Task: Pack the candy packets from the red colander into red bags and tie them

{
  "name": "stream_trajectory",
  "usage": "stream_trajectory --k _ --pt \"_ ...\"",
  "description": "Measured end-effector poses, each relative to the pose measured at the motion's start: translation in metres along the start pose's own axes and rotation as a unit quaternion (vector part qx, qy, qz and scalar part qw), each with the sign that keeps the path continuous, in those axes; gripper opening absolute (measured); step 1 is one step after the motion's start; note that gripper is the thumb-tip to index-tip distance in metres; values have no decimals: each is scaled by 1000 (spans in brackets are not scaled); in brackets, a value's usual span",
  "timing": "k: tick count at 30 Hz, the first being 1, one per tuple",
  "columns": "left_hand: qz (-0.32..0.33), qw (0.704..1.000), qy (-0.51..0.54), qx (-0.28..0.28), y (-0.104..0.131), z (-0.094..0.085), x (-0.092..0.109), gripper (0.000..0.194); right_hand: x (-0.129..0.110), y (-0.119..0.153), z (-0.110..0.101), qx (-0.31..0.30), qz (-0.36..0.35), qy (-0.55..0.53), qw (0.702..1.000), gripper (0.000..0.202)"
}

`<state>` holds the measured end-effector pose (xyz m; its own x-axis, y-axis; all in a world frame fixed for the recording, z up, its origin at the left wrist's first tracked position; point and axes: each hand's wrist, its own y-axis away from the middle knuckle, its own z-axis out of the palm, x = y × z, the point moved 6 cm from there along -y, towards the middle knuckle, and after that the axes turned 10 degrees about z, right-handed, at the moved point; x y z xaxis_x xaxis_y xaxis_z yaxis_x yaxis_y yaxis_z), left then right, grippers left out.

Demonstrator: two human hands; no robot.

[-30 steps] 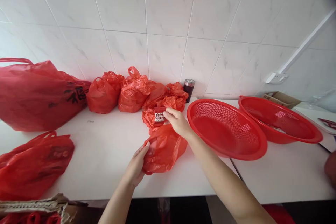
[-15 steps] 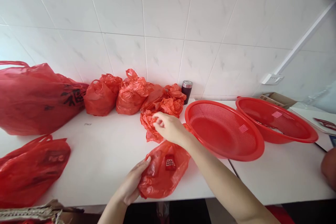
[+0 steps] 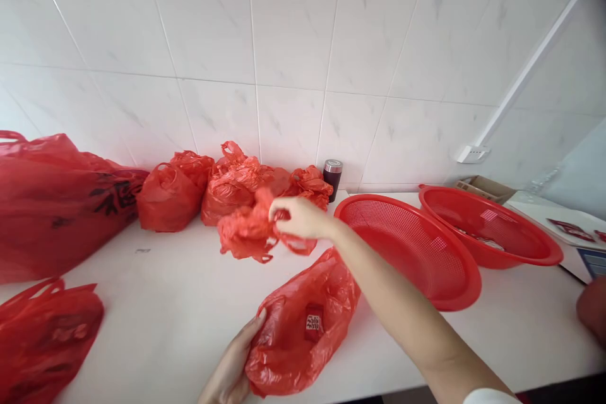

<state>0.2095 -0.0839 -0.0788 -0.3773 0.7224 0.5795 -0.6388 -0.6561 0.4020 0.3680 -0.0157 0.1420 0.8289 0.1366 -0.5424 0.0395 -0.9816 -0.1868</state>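
Note:
My left hand [image 3: 234, 360] grips the left side of a red plastic bag [image 3: 284, 369], thumb over its edge, at the front of the table. The bag's mouth gapes upward, and a small red packet [image 3: 314, 323] with a white label of dark characters lies inside. Beyond it, my right hand [image 3: 298, 218] has its fingers closed on a crumpled red plastic bag [image 3: 243, 230], held over the table and slightly blurred. Just behind that stand filled red plastic bags [image 3: 173, 196] along the wall.
Two red colanders [image 3: 464, 290] sit on the right; the farther one [image 3: 521, 252] holds some small items. A dark tumbler [image 3: 332, 180] stands by the wall. Large red bags [image 3: 52, 221] occupy the left. Someone's hand or arm [image 3: 591, 309], partly cut off, shows at the right edge.
My right hand has taken hold of the crumpled red bag, which has shifted left from its former spot. The bag in my left hand is spread wider. The view has shifted slightly.

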Motion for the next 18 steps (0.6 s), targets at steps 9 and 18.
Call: stream_trajectory --k 9,18 --pt "-5 1000 9 14 2 -2 2 40 67 -26 -56 196 139 68 968 45" --pt "-23 999 -26 42 2 -5 3 38 181 71 -143 167 274 139 937 31"
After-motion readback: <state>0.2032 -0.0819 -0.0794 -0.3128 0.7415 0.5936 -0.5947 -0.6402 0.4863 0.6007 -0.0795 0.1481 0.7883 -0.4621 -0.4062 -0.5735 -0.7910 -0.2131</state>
